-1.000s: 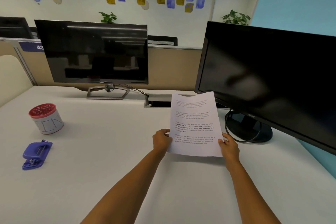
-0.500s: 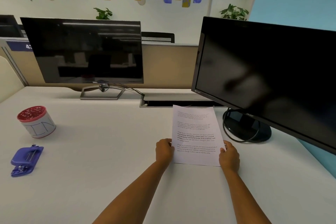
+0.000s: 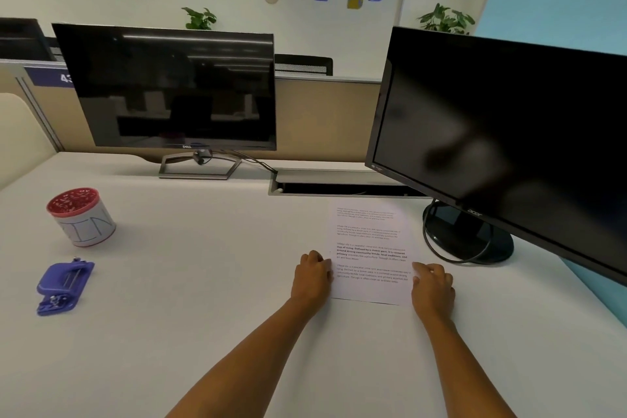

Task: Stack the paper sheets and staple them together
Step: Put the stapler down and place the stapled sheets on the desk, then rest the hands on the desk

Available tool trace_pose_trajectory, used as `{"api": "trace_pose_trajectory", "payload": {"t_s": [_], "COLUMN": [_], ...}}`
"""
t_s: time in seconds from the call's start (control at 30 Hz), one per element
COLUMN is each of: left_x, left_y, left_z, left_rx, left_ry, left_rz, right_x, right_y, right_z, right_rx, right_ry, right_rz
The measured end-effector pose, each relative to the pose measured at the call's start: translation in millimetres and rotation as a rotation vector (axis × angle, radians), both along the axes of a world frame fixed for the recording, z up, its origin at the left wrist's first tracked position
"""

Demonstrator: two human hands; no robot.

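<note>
Beside the black monitor's round base (image 3: 475, 241), flat printed paper sheets (image 3: 369, 248) lie on the smooth white desk (image 3: 203, 282); the left hand (image 3: 312, 273) and right hand (image 3: 431, 285), fingers curled, press their side edges.

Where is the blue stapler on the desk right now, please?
In the head view, the blue stapler lies near the desk's left edge, just in front of the red-topped cup, far left of the paper sheets.
</note>
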State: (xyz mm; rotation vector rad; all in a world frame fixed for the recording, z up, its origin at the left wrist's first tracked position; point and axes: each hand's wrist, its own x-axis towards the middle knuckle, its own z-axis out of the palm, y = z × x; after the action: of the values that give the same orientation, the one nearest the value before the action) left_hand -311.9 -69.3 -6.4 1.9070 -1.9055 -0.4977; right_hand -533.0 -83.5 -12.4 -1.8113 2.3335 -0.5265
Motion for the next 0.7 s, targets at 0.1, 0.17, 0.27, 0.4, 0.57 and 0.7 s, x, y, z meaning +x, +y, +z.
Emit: {"api": "trace_pose_trajectory", "payload": {"t_s": [0.1, 0.17, 0.27, 0.4, 0.57, 0.7], "left_x": [11.3, 21.9, 43.8, 86.8, 153.1, 209.1], "left_y": [1.6, 4.0, 8.6, 16.4, 30.9, 40.9], "left_z": [3.1, 5.4, 8.7, 11.2, 12.6, 11.5], "left_rx": [-0.012, -0.058, -0.124, -0.179, -0.213, -0.204], "left_ry": [0.002, 0.011, 0.041, 0.080, 0.147, 0.192], "left_rz": [0.007, 0.032, 0.083, 0.167, 0.297, 0.378], "right_x": [9.4, 20.6, 43.6, 86.6, 152.1, 204.8], "right_y": [2.3, 3.7, 4.3, 5.8, 11.7, 17.1], "right_z": [2.8, 5.9, 12.9, 22.8, 32.3, 33.3], "right_rx": [-0.082, -0.150, -0.210, -0.283, -0.296, -0.241], "right_ry": [-0.068, -0.149, -0.276, -0.419, -0.534, -0.592], "right_rz": [-0.023, -0.023, 0.000, 0.085, 0.125, 0.136]}}
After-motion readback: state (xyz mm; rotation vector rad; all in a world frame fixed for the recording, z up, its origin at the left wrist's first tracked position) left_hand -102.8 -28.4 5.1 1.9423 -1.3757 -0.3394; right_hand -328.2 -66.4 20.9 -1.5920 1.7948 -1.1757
